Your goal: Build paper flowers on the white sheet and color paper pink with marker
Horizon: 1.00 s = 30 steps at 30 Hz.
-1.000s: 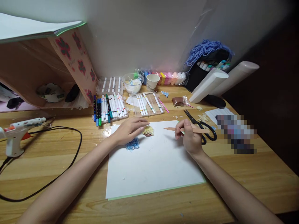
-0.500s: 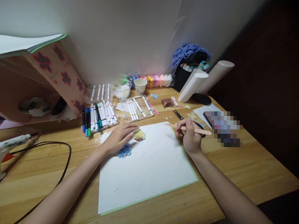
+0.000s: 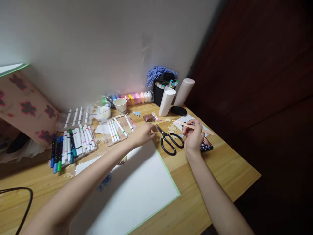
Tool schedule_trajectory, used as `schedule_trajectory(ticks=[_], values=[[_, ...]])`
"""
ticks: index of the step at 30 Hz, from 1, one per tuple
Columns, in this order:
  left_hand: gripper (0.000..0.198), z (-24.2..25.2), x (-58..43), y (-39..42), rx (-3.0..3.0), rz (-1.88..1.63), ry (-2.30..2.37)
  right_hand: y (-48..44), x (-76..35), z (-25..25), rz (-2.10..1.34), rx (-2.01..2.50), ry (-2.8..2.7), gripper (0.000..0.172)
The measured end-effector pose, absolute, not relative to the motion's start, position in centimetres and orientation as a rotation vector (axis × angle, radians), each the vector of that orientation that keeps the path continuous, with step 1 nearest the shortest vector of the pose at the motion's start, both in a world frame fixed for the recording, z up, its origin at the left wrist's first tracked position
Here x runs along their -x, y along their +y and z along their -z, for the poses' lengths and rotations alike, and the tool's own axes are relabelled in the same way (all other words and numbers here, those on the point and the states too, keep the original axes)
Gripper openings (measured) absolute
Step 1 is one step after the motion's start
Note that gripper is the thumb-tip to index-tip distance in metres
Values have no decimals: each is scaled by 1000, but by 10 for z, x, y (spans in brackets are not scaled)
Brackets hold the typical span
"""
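Observation:
My right hand [image 3: 194, 137] is closed round a flat wooden stick [image 3: 193, 127] and hovers over the table right of the black scissors [image 3: 170, 140]. My left hand [image 3: 144, 133] stretches across the white sheet [image 3: 137, 189] toward the scissors' blades, fingers curled and slightly blurred; whether it holds anything is unclear. My left arm covers part of a blue shredded tuft [image 3: 104, 183] and a yellow tuft [image 3: 123, 159] on the sheet. A brown lump in a clear wrapper [image 3: 148, 117] lies just beyond my left hand.
Trays of markers [image 3: 73, 143] and pens [image 3: 117, 129] lie at the back left beside a clear bowl [image 3: 99, 111] and a paper cup [image 3: 120, 105]. A black marker holder [image 3: 163, 88], two pale cylinders [image 3: 167, 101] and a phone [image 3: 206, 145] sit at the right. A black cable [image 3: 24, 205] loops at left.
The view has swung right. My left hand left the yellow tuft and reached right toward the scissors. My right hand kept the stick and stayed beside the scissors.

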<state>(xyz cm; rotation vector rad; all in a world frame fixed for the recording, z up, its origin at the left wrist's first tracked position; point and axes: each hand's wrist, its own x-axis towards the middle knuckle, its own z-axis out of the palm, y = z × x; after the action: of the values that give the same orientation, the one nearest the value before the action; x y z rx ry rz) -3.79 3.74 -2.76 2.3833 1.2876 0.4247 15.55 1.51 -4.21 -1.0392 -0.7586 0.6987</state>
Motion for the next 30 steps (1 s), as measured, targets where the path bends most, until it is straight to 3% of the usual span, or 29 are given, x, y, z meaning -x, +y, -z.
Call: schedule_trajectory(ticks=[11,16,30], values=[[20,51,-63,111,-2515,-390,1516,18,-172,38,-627,985,-669,23],[28,58,-67,117,-2478,-293,1628,17,-168,33,-601,997,-673,25],[21,50,-49,118,-2509,-300,1586,19,-167,37,-603,991,-665,24]])
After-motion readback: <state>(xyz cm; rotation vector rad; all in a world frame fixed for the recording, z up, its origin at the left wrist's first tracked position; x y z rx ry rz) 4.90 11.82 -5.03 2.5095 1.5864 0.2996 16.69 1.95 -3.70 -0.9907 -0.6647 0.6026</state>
